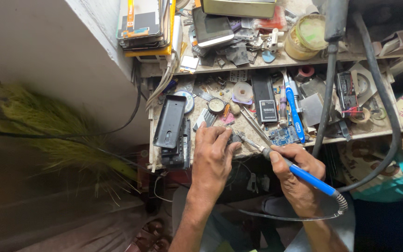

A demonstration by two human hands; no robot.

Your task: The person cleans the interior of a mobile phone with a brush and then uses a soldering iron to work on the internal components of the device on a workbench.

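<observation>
A cluttered workbench is filling the view from the head camera, its two shelves crowded with phone parts, and a pale wall is rising beside it on the left with a broom leaning below. A thick black cable is hanging down across the right side of the bench. A stack of phone screens is sitting on the upper shelf, and a black phone back cover is lying on top of a dark phone at the bench's left edge. A black battery and a blue toothbrush are lying further back, with a small blue circuit board just beside the work spot.

The right hand is closing firmly around the blue handle of a soldering iron, whose tip is pointing up-left toward the front edge of the bench. The left hand is curling its fingers down onto a small dark component, pinning it against the bench near the front edge; most of the piece is being hidden by the fingers.

Judging from this, the soldering step is under way, with the tip touching or just about touching the held piece; which one cannot be told. The next move is calling for a steady left-hand hold and a fine, brief touch of the tip exactly at the joint.
</observation>
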